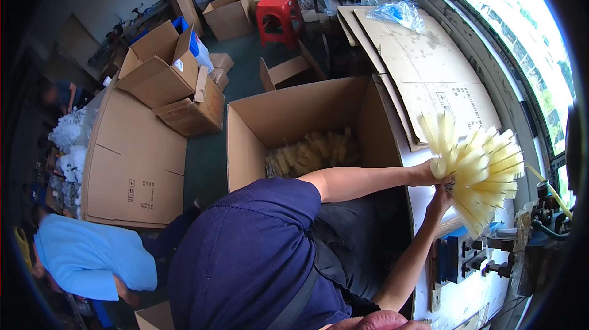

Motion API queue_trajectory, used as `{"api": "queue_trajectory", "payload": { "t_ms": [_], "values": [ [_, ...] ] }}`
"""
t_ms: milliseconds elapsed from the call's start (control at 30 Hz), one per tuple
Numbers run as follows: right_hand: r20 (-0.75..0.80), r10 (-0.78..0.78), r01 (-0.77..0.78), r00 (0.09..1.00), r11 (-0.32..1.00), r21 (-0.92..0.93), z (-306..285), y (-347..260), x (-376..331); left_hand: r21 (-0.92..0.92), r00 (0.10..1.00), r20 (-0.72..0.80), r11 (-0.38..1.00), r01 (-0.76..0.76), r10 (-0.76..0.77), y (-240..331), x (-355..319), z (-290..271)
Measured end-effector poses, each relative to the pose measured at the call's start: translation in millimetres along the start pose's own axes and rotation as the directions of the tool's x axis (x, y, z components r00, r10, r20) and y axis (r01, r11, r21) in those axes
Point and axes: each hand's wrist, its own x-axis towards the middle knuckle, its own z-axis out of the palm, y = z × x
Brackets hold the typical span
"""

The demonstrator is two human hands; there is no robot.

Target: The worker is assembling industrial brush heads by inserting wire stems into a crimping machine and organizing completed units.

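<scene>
A fan-shaped bunch of pale yellow plastic strips (485, 173) is held over the white bench (423, 210) at the right. My left hand (429, 173) is closed around the bunch's narrow end. My right hand (440, 198) comes up from below and grips the same end from underneath. The strips spread out to the right, away from both hands. Just left of the bench, an open cardboard box (245, 158) holds more of the same yellow pieces (316, 151).
A dark metal fixture (467, 257) sits on the bench below the bunch. Flat cardboard sheets (423, 63) lie behind it under a window. Cartons (162, 75) and a red stool (279, 14) stand on the floor. A person in a light blue shirt (86, 256) crouches at lower left.
</scene>
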Motion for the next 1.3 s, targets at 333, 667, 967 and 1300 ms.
{"api": "queue_trajectory", "payload": {
  "t_ms": [333,667,967,1300],
  "values": [
    [0.041,0.097,-0.102,0.994,0.986,0.129,15,-15,-7,0.695,0.971,-0.13,0.68,0.233,-0.2,28,0,-10],
    [0.354,0.266,-0.395,0.897,0.841,0.369,34,-50,-35,0.26,0.754,0.263,0.797,0.546,-0.602,29,10,-35],
    [0.507,0.444,-0.597,0.739,0.779,0.189,20,-52,-58,0.155,0.694,0.167,0.713,0.684,-0.701,40,-27,-7],
    [0.385,0.277,-0.451,0.881,0.737,0.502,37,-95,-100,-0.258,0.781,0.17,0.737,0.624,-0.602,55,-14,-6]
  ]
}}
